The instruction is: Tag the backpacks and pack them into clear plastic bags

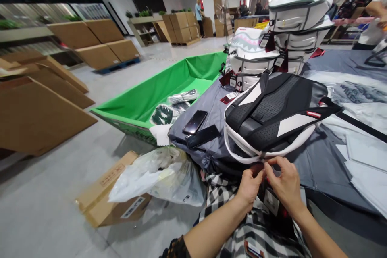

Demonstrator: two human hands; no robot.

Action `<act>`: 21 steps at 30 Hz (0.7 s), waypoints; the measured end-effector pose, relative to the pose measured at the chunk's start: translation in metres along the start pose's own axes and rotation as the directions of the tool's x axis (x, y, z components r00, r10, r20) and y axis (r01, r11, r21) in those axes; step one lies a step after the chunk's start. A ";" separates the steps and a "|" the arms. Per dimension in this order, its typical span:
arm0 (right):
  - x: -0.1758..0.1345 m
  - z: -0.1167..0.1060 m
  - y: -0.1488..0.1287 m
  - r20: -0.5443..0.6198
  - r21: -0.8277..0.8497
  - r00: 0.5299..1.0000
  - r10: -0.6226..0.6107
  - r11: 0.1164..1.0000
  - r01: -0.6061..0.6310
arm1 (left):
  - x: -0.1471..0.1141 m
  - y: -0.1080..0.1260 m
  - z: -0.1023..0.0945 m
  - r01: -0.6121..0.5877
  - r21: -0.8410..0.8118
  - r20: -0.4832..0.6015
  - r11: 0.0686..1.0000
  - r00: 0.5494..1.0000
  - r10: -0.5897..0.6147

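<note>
Judging by the layout, handling of the black-and-white backpack [272, 109] is taken to be partway through. It is laid on the grey table cover [314, 169] with straps and padded back panel facing up. At its near edge the left hand [250, 185] and right hand [286, 181] are held together, thumbs and fingertips pinching the rim; the exact part gripped is hidden by the fingers. Just below this edge, a tag [271, 201] with a white label is seen; whether it has been attached cannot be told. Behind the backpack, similar bags are stacked in a shorter pile [252, 62] and a taller pile [302, 12], with dark-red tags hanging; these are judged done. Left of the backpack two phones [195, 122] are laid, and farther left wrapped packages [184, 96] are contained in the green bin [136, 96]. Right of the backpack, clear plastic [356, 88] is spread; no wrapping is seen on the backpack itself, so any packing is judged left.
</note>
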State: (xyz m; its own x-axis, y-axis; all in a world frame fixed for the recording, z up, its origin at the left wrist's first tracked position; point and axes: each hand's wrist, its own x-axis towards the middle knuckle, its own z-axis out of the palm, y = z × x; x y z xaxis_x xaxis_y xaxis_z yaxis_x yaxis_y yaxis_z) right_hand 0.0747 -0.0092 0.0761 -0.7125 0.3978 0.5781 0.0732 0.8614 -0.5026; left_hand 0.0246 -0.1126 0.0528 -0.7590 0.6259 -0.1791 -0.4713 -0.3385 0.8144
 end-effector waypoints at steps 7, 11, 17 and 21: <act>0.005 -0.008 0.002 0.126 0.112 0.973 0.192 0.972 -0.206 | -0.006 -0.018 0.006 0.057 -0.276 -0.009 0.959 0.998 -0.062; 0.005 -0.008 0.002 0.209 0.267 0.937 0.279 0.906 -0.329 | -0.004 -0.018 0.000 0.139 -0.332 -0.103 0.933 0.978 -0.182; 0.003 0.000 0.001 0.251 0.390 0.878 0.408 0.788 -0.478 | 0.008 -0.012 -0.007 0.138 -0.194 -0.103 0.971 0.982 -0.160; -0.004 0.005 -0.010 0.230 0.290 0.854 0.467 0.805 -0.518 | 0.002 -0.023 -0.012 0.233 -0.057 -0.168 0.971 0.956 -0.240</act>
State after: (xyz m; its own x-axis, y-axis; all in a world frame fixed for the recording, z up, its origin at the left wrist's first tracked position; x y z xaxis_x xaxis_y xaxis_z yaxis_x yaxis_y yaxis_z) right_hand 0.0731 -0.0210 0.0755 -0.7350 0.6689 0.1112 0.2253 0.3955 -0.8904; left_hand 0.0285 -0.1116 0.0270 -0.6881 0.5618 -0.4592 -0.6604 -0.2227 0.7172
